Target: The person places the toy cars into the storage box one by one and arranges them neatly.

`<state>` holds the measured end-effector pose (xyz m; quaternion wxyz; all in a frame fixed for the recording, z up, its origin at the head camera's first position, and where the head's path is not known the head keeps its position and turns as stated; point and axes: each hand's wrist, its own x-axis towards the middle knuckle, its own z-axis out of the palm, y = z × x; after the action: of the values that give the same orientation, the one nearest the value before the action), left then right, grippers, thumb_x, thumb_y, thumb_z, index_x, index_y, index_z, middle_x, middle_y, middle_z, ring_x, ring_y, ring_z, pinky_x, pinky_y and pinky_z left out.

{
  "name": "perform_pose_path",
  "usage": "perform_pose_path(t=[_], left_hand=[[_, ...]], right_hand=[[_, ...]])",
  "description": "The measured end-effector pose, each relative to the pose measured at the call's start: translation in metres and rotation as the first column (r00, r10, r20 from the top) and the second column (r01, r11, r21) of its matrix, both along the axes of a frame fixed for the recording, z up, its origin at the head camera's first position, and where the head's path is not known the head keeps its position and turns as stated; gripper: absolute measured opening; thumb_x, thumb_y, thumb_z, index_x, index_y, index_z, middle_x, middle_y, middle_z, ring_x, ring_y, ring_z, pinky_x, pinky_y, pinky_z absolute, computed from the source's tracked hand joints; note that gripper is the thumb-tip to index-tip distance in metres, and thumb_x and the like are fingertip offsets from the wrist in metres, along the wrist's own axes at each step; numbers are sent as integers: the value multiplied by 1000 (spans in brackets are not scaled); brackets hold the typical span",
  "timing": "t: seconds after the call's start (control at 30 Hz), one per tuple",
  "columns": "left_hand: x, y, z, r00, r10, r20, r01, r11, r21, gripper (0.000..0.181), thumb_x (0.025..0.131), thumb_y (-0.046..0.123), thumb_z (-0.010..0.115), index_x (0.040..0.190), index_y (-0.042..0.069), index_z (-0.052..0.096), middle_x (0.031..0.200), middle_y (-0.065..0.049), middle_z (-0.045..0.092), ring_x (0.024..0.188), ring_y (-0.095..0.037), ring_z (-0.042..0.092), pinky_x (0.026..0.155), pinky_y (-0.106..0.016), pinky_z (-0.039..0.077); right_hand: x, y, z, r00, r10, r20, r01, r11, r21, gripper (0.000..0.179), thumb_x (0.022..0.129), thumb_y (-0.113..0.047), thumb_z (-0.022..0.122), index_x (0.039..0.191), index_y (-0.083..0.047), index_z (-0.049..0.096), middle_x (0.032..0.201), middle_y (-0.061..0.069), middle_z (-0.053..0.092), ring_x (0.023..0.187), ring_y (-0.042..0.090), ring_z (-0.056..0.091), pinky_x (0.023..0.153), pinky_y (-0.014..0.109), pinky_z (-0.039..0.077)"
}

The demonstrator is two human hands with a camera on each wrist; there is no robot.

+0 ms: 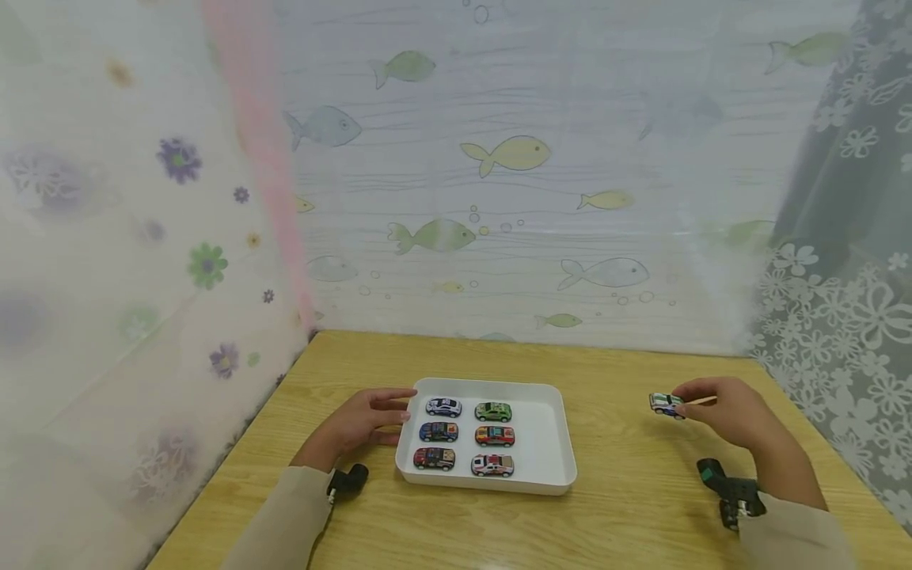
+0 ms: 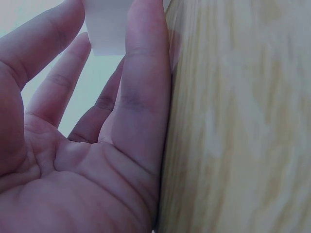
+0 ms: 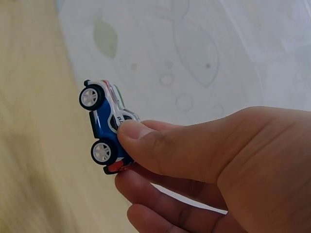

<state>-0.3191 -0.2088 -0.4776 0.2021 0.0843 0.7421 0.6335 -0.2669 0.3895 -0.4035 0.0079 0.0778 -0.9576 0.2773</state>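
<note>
My right hand (image 1: 734, 412) pinches a toy car (image 1: 666, 404) between thumb and fingers, to the right of the tray. In the right wrist view the toy car (image 3: 109, 126) shows blue and white sides, some red and white-rimmed wheels. A white tray (image 1: 552, 443) holds several toy cars in two columns: white-and-blue (image 1: 443, 407), blue (image 1: 438, 431) and dark red (image 1: 434, 458) on the left, green (image 1: 493, 411), red (image 1: 495, 435) and white-and-red (image 1: 492, 465) beside them. My left hand (image 1: 359, 423) is at the tray's left wall, its extended fingers (image 2: 146, 73) against the side.
The wooden table (image 1: 627, 514) runs back to a hanging sheet (image 1: 527, 237) printed with fish. A flowered sheet (image 1: 142, 277) closes off the left side, and a lacy flowered curtain (image 1: 848, 348) hangs at the right.
</note>
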Motion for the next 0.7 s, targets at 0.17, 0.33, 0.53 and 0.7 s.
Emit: perform_pose_path(t=[0.17,0.33,0.53,0.7], left_hand=[[1,0,1,1000,3,6,-3,1000,0,58,97,23,74,151,17,55,153,-22,51,122,-29,66,90,-42,63],[0,1,1,1000,-3,12,3,1000,8,58,97,23,75,151,18,56,153,-21,51,122,-29,67,90,-43,63],[-1,1,1,1000,-8,6,8,1000,5,58,97,23,74,151,17,55,153,-21,51,122,-29,66,90,-42,63],[0,-1,-1,1000,0,11,0,1000,4,58,96,23,75,150,18,56,152,-20,52,122,-28,67,89,-43,63]], right_hand=[[-6,-20,6,1000,-8,-15,8,998,-55,38,100,-30,70,127,-3,71,125,25,68,108,44,68,78,49,60],[-9,-39,10,1000,-3,-30,0,995,-97,37,101,-30,69,128,-5,71,126,23,69,110,44,68,83,53,59],[-15,-59,12,999,11,-31,-16,988,-156,35,101,-27,70,129,-6,71,126,21,69,110,41,69,86,52,59],[-21,-75,13,999,15,-36,-22,981,-194,33,101,-25,70,129,-7,71,126,20,70,109,39,70,89,53,59]])
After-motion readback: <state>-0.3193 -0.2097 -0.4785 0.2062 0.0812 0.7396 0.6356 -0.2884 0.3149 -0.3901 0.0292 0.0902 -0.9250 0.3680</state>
